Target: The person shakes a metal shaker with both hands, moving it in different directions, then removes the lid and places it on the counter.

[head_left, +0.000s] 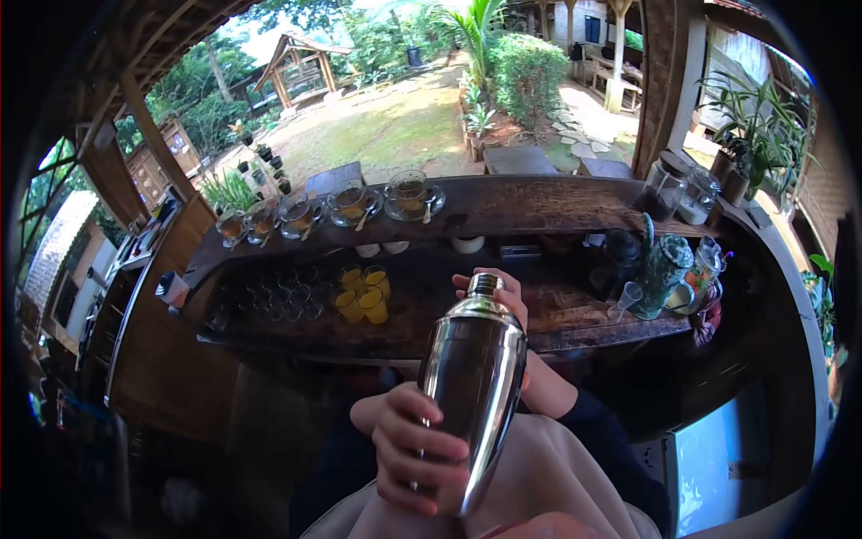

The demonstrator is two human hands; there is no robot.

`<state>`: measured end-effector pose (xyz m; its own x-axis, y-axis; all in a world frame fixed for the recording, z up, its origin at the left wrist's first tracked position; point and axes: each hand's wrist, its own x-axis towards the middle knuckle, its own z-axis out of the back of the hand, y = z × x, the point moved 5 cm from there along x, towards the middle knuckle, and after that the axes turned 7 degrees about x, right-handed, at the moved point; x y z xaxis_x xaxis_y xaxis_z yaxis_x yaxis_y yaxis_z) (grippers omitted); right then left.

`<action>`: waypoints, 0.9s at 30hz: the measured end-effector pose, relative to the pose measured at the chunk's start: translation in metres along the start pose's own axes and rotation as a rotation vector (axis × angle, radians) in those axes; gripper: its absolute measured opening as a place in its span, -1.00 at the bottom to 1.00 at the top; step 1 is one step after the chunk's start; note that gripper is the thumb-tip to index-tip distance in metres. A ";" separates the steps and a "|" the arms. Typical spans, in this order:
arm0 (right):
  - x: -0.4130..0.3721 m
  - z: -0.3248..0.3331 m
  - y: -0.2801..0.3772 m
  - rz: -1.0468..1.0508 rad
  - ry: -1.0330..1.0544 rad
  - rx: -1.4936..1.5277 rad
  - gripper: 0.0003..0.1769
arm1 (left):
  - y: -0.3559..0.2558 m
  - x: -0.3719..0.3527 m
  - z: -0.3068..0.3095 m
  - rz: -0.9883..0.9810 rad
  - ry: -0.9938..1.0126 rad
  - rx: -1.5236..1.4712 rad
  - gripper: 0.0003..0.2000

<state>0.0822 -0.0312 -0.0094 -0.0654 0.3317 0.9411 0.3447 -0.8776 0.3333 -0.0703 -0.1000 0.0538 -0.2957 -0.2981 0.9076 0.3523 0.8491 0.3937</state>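
A shiny metal cocktail shaker (476, 377) is tilted in front of my body, its capped top pointing toward the counter. My left hand (417, 449) is closed around the lower part, with its fingers wrapped across the front. Up at the cap, my right hand (512, 301) grips the shaker from behind and the right side. Part of that hand is hidden by the metal.
On the wooden counter (557, 202), several glass cups of dark drink (410, 193) stand on saucers. Lower down are glasses of orange drink (364, 296) and upturned-looking clear glasses (283, 296). Lidded jars (664, 184) and a green mottled pitcher (664, 274) stand right.
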 end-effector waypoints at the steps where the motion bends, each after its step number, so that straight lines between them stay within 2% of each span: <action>1: -0.006 0.000 -0.010 -0.134 -0.073 0.176 0.20 | 0.009 0.002 0.004 0.146 0.119 -0.020 -0.66; 2: -0.019 0.004 -0.024 -0.334 -0.209 0.147 0.05 | 0.025 -0.007 -0.004 0.224 0.073 0.105 -0.69; 3: -0.032 0.014 -0.039 -0.552 -0.335 0.356 -0.03 | 0.045 -0.011 0.007 0.458 0.352 0.190 -0.57; 4: -0.047 0.023 -0.052 -0.773 -0.455 0.563 -0.11 | 0.067 -0.026 0.001 0.591 0.300 0.220 -0.38; 5: -0.046 0.019 -0.056 -0.895 -0.511 0.547 -0.17 | 0.084 -0.041 0.003 0.873 0.405 0.241 -0.23; 6: -0.051 0.024 -0.060 -0.903 -0.458 0.443 -0.12 | 0.084 -0.047 0.010 0.954 0.404 0.252 -0.17; 8: -0.045 0.012 -0.044 -0.766 -0.343 0.419 -0.05 | 0.061 -0.038 0.013 0.701 0.314 0.181 -0.12; 9: -0.030 0.004 -0.029 -0.610 -0.224 0.270 0.07 | 0.043 -0.016 0.009 0.501 0.276 0.228 -0.24; 10: -0.003 -0.010 -0.001 -0.537 -0.142 0.204 0.17 | 0.023 -0.004 -0.008 0.315 -0.017 0.241 -0.43; 11: 0.000 -0.010 0.004 -0.381 -0.053 0.079 0.20 | 0.000 0.003 -0.005 0.227 -0.033 0.209 -0.62; 12: 0.000 -0.012 0.008 -0.225 0.035 -0.044 0.23 | -0.014 0.008 -0.001 0.154 0.039 0.140 -0.68; 13: -0.003 -0.012 0.004 -0.144 0.030 -0.031 0.17 | -0.014 0.010 -0.003 0.189 0.134 0.146 -0.66; 14: -0.009 -0.014 0.003 -0.152 0.034 -0.016 0.17 | -0.013 0.011 -0.006 0.225 0.224 0.155 -0.65; 15: -0.018 -0.010 -0.011 -0.440 -0.121 0.219 0.10 | 0.000 -0.003 -0.003 0.320 0.340 0.239 -0.58; 16: -0.032 -0.009 -0.025 -0.724 -0.275 0.450 0.04 | 0.016 -0.011 -0.006 0.449 0.326 0.332 -0.37; 17: -0.054 0.002 -0.042 -0.867 -0.328 0.557 -0.07 | 0.036 -0.035 0.003 0.518 0.299 0.370 -0.16; 18: -0.054 0.006 -0.050 -0.950 -0.380 0.520 -0.10 | 0.048 -0.045 0.008 0.746 0.254 0.425 -0.11; 20: -0.046 0.007 -0.034 -0.901 -0.338 0.354 -0.03 | 0.046 -0.045 0.017 0.871 0.098 0.330 -0.16; 21: -0.040 0.002 -0.027 -0.910 -0.330 0.365 -0.03 | 0.037 -0.032 0.013 0.709 0.132 0.318 -0.20; 22: -0.027 -0.008 -0.014 -0.725 -0.246 0.379 0.03 | 0.025 -0.019 0.008 0.549 0.167 0.305 -0.24; 23: -0.017 -0.019 -0.003 -0.538 -0.165 0.390 0.10 | 0.014 -0.006 -0.003 0.392 0.091 0.264 -0.37; 24: -0.013 -0.025 0.005 -0.345 -0.234 0.436 0.09 | 0.000 0.003 -0.015 0.319 -0.012 0.250 -0.49; 26: -0.019 -0.029 0.003 -0.232 -0.124 0.428 0.22 | -0.013 0.015 -0.015 0.149 0.240 0.135 -0.61; 27: -0.024 -0.026 -0.002 -0.308 -0.168 0.465 0.24 | -0.008 0.012 -0.020 0.182 0.295 0.176 -0.62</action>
<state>0.0591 -0.0460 -0.0313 -0.0909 0.6312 0.7702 0.7107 -0.5006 0.4942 -0.0588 -0.1196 0.0648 0.0351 -0.2267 0.9733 0.2105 0.9538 0.2146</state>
